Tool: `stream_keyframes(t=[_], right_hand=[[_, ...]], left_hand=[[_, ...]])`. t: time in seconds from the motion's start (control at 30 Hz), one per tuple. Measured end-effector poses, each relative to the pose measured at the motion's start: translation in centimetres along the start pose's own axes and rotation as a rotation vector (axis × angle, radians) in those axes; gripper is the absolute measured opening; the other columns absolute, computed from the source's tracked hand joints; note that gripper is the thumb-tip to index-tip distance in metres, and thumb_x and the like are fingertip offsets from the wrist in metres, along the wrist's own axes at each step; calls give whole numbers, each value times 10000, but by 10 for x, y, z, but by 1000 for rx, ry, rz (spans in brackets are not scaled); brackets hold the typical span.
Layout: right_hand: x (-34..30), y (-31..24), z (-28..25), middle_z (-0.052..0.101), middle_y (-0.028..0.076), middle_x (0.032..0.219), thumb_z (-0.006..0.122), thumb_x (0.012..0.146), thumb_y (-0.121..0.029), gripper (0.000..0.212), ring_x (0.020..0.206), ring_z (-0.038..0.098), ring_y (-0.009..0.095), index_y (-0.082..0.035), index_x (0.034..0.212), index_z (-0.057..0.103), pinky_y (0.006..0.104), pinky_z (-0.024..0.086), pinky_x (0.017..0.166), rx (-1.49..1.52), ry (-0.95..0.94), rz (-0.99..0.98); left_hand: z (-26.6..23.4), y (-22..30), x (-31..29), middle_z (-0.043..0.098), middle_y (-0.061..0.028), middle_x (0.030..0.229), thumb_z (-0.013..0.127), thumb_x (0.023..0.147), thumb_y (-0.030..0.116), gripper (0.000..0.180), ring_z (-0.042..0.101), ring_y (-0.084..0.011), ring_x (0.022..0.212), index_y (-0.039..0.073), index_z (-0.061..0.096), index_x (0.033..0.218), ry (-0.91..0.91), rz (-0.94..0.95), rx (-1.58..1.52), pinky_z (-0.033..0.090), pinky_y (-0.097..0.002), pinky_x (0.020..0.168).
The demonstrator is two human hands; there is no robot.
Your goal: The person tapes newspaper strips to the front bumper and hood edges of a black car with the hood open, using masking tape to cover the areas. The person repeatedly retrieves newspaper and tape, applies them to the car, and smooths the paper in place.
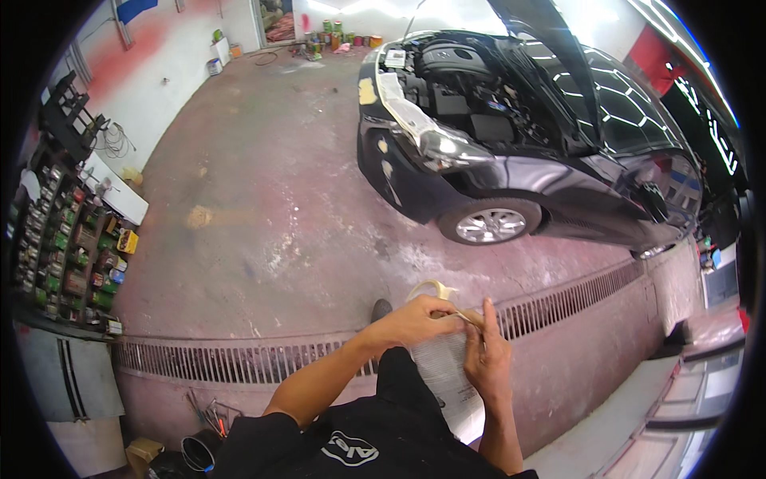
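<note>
My left hand and my right hand meet in front of my body at the lower middle. The left one is closed, its fingertips pinching a thin pale strip of masking tape. Just beyond its knuckles shows a cream-coloured roll of masking tape, partly hidden by the hand. The right thumb and curled fingers close on the same strip, while one finger points up. Below the hands hangs a pale printed sheet of paper, between my forearms; its upper edge is covered by the fingers.
Ahead to the right stands a dark car with its hood raised and filler patches on its bumper. A slotted floor drain crosses near my feet. Shelves of cans line the left wall. Paint cans stand at the back.
</note>
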State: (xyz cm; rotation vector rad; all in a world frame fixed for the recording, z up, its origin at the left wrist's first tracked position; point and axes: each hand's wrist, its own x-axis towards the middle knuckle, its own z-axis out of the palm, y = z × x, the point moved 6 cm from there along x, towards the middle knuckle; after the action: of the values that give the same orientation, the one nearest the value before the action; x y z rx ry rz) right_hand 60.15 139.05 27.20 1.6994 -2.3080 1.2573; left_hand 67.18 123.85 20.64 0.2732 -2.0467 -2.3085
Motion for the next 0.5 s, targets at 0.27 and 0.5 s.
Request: stream_keyframes(t=[0.27,0.5], right_hand=[[267,62,127,832,147,1080,842,1008,-221,535,770,740,214,41,1439,662,332,576,724,469,-478,269],[430,107,257,786,13,915,819,1060,-312,331,845,668,78,16,1104,823,293,546,762,744,-815,380]], left_hand=[[-255,90,25,732,-1,952,750,1074,247,283,634,-87,893,-23,802,1142,574,-32,218,524,-302,790],[-461,121,27,706,31,936,777,1074,257,269,611,-62,854,-8,802,1110,901,-53,142,489,-275,743]])
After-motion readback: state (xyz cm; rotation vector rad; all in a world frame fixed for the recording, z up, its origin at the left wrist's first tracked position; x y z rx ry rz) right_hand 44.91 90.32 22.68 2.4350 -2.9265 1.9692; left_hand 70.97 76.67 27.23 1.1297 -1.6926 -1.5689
